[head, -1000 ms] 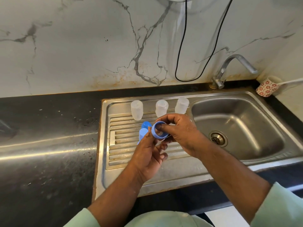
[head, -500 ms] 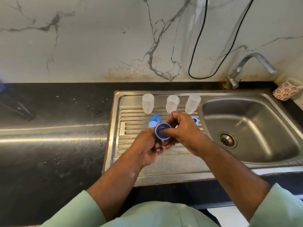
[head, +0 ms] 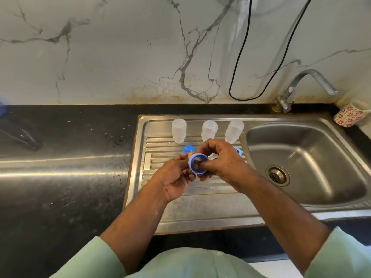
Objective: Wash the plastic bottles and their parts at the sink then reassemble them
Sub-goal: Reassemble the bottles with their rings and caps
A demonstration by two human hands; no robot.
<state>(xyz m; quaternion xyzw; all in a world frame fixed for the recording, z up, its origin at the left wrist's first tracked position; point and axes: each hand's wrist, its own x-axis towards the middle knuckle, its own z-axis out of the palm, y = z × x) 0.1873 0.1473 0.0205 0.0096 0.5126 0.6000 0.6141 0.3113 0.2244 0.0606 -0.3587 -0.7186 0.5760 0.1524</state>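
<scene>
Nearest the viewer, both hands meet over the ribbed draining board (head: 160, 199) of the sink, and between them sits a blue ring cap (head: 197, 164), its open side turned up toward the camera. The right hand (head: 224, 163) pinches the ring by its rim, fingers arched over the top, with what looks like a thumb tip pushed into the opening; the left hand (head: 176, 177) curls its fingers up against the ring's left side and steadies it. Whether a clear insert is being seated inside the ring is too small to tell, but this reads as reassembly, fitting a cap part together rather than rinsing. The next move likely calls for pressing the piece home squarely, then carrying the cap to a bottle mouth and twisting it on. Just behind the grip lies a blue cap (head: 188, 148), and another blue piece (head: 237, 151) peeks out beyond the right knuckles. Farther back stand three translucent bottles (head: 209, 130) in a row, near the board's back edge. Right of the grip the basin (head: 313, 157) drops away, so a slipped part could roll toward the drain (head: 277, 175). Left of the grip, the dark counter (head: 70, 177) offers open room.
</scene>
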